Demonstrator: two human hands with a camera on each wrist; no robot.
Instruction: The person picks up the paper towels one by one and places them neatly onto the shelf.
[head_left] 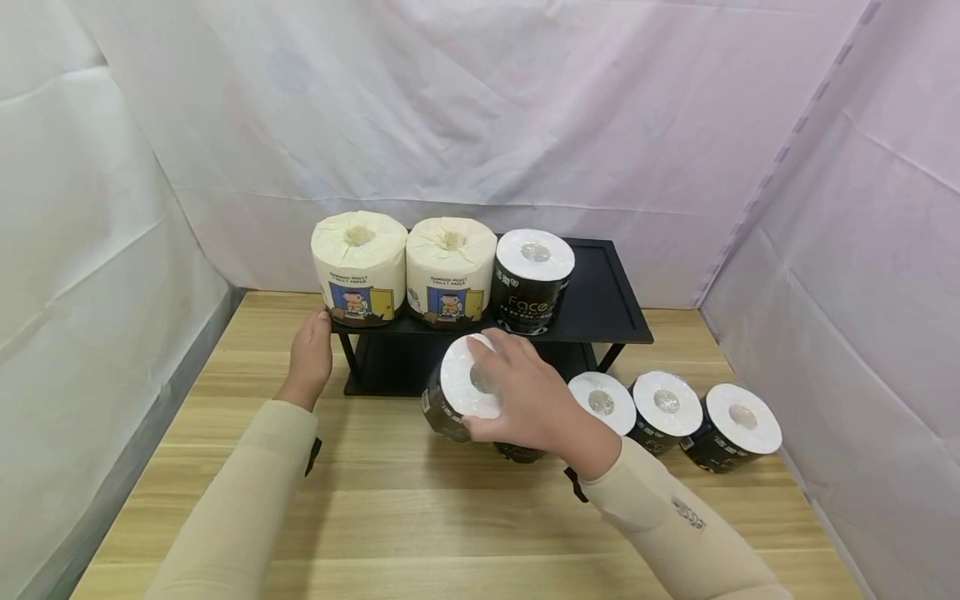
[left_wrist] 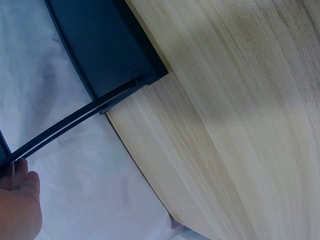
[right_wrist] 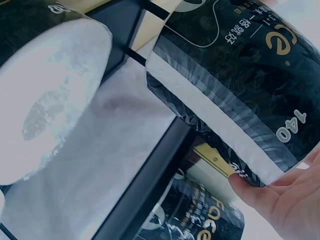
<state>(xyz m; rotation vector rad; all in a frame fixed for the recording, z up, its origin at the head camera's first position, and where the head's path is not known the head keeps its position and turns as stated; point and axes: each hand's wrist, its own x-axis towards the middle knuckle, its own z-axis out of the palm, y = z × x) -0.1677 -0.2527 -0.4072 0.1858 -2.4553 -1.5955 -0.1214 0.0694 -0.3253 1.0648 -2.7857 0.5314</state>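
My right hand (head_left: 517,392) grips a black-wrapped toilet roll (head_left: 446,408) with a white top, tilted and raised in front of the shelf. In the right wrist view, the thumb and fingers hold this black roll (right_wrist: 240,75) by its lower end. My left hand (head_left: 310,354) holds the front left corner of the black two-tier shelf (head_left: 600,292), fingertips at its edge. On the upper tier stand two cream-wrapped rolls (head_left: 360,267) (head_left: 452,275) and one black-wrapped roll (head_left: 531,283), side by side.
On the wooden table (head_left: 420,533), three black rolls (head_left: 600,402) (head_left: 666,408) (head_left: 735,425) stand in a row to the right. Another black roll (head_left: 519,453) is mostly hidden behind my right hand. White cloth (head_left: 450,100) hangs behind and at both sides.
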